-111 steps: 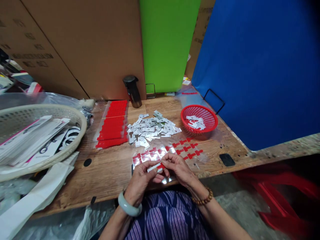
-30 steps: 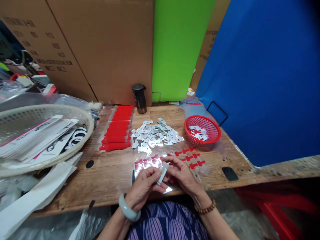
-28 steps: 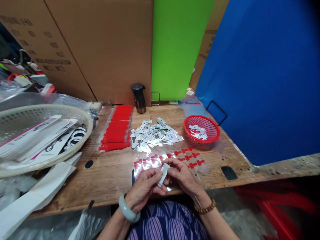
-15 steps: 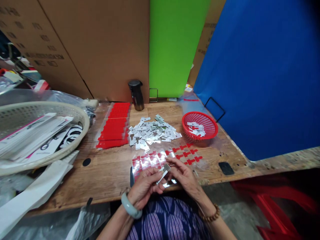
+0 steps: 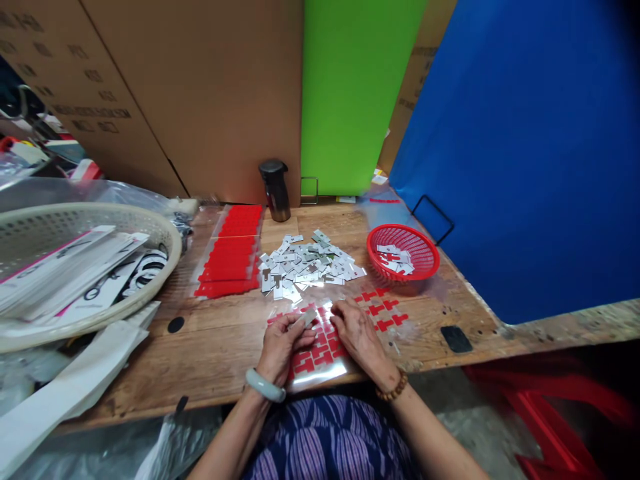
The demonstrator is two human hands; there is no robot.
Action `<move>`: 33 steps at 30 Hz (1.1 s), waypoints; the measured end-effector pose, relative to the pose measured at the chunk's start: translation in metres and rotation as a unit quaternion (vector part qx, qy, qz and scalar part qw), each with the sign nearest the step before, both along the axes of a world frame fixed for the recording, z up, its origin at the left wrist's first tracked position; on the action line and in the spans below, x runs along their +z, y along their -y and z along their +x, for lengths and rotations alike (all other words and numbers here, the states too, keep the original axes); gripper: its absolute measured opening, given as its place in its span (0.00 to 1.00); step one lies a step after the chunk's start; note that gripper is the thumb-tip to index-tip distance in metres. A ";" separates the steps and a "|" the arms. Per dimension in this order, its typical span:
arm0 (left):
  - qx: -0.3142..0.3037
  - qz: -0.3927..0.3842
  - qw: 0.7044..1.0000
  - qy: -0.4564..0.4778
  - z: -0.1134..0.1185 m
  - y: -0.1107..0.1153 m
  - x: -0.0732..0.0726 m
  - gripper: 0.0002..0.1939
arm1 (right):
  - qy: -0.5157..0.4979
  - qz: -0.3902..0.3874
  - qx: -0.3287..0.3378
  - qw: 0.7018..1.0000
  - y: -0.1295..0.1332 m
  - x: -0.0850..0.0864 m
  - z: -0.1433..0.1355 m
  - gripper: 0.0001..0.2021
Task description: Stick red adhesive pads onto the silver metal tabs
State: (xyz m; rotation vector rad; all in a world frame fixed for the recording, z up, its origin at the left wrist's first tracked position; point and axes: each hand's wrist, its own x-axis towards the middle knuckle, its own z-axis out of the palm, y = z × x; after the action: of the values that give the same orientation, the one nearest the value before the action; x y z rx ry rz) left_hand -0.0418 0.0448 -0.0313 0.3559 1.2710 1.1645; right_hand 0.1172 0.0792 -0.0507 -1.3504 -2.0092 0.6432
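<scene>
My left hand [image 5: 281, 345] pinches a small flat metal piece [image 5: 309, 317] between thumb and fingers, just above a clear sheet of red T-shaped stickers [image 5: 320, 357]. Resting on the right part of that sheet, my right hand [image 5: 357, 333] has its fingers curled, thumb and fingertips close together; whatever they may grip is hidden. Beyond both hands lies a loose pile of similar grey and white metal pieces [image 5: 305, 263]. A red plastic basket [image 5: 425, 267] to the right contains several pieces, some showing red.
Stacked red sticker sheets [image 5: 230, 257] lie left of the pile. A black flask [image 5: 275, 190] stands behind. At far left, a large cream basket [image 5: 173, 250] holds printed cards. Cardboard, green and blue panels [image 5: 520, 160] border the wooden table [image 5: 215, 353].
My hands have moved apart and down to the sticker sheet. The metal piece, earlier between both hands, is now in the left hand alone. My right hand has turned palm down.
</scene>
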 end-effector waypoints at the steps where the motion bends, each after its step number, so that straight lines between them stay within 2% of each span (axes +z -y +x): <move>1: 0.006 -0.002 1.000 0.001 0.001 -0.001 -0.001 0.02 | 0.017 -0.006 -0.005 1.000 -0.001 -0.002 -0.001 0.07; 9: 0.026 -0.001 1.000 0.007 0.007 -0.008 -0.010 0.06 | 0.063 -0.046 -0.007 0.997 -0.010 0.004 -0.002 0.05; 16: 0.031 0.019 0.999 -0.007 0.011 -0.007 -0.017 0.09 | -0.008 0.071 -0.038 0.997 0.015 -0.002 -0.005 0.09; 21: 0.034 0.032 0.999 -0.014 0.012 -0.005 -0.018 0.12 | 0.028 0.005 -0.072 0.997 0.008 -0.004 -0.011 0.06; 27: 0.033 0.043 0.998 -0.023 0.012 -0.004 -0.018 0.14 | 0.049 -0.010 -0.061 0.997 0.003 -0.005 -0.014 0.08; 30: 0.031 0.046 0.998 -0.025 0.012 -0.003 -0.017 0.14 | 0.029 -0.033 -0.057 0.997 0.003 -0.002 -0.014 0.08; 33: 0.028 0.049 0.998 -0.026 0.012 -0.003 -0.017 0.15 | -0.002 -0.024 -0.061 0.998 0.004 0.001 -0.012 0.08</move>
State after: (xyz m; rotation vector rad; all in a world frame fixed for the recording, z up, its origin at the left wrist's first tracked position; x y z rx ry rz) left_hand -0.0301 0.0474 -0.0479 0.4272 1.2777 1.2761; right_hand 0.1048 0.0750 -0.0496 -1.4862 -1.9014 0.6419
